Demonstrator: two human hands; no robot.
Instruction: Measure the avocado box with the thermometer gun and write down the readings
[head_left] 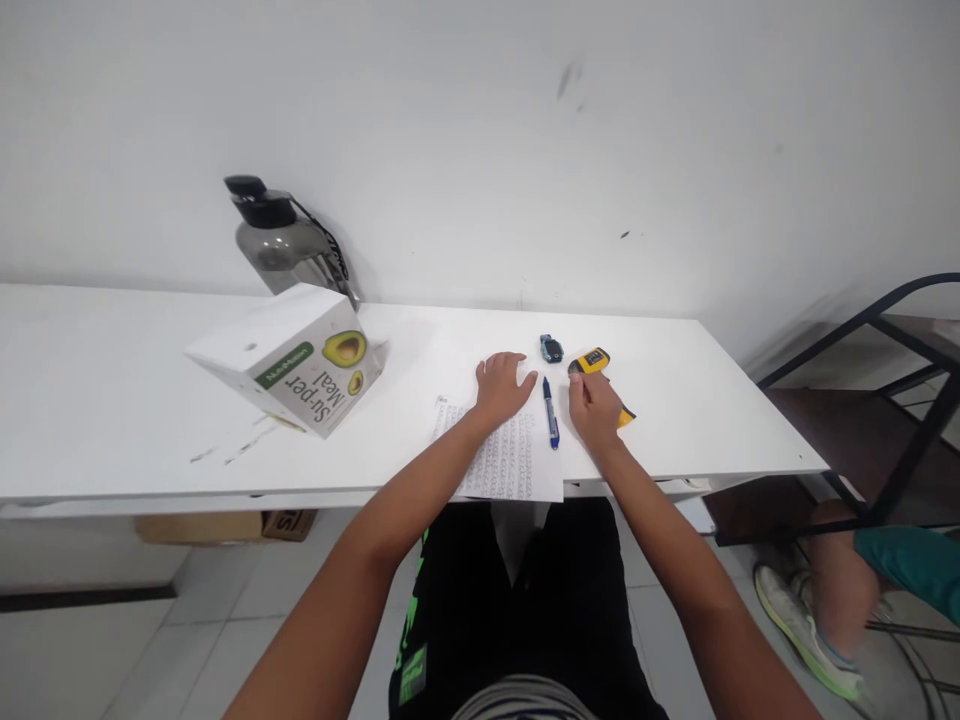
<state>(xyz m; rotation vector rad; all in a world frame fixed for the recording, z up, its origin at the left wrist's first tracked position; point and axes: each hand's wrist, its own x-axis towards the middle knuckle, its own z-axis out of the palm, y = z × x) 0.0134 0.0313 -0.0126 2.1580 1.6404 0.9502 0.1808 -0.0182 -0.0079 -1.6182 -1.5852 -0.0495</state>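
My left hand (504,388) lies with its fingers spread, palm down, at the upper edge of a sheet of paper (501,465) covered in rows of handwriting. Closed fingers of my right hand (595,405) are around a yellow-and-black handheld device (592,361) with a small dark display. Its middle is hidden under the hand, and another yellow part shows at the hand's right side. Between both hands, a blue marker pen (551,414) rests on the table, partly beside the paper. Just beyond the pen is a dark watch (551,348) with a teal strap.
A white box (304,375) with avocado pictures stands tilted-looking on the white table (420,345) to the left. Behind it is a grey bottle (277,240) with a black lid. At right are a dark metal-framed chair (862,400) and another person's leg and shoe (806,630).
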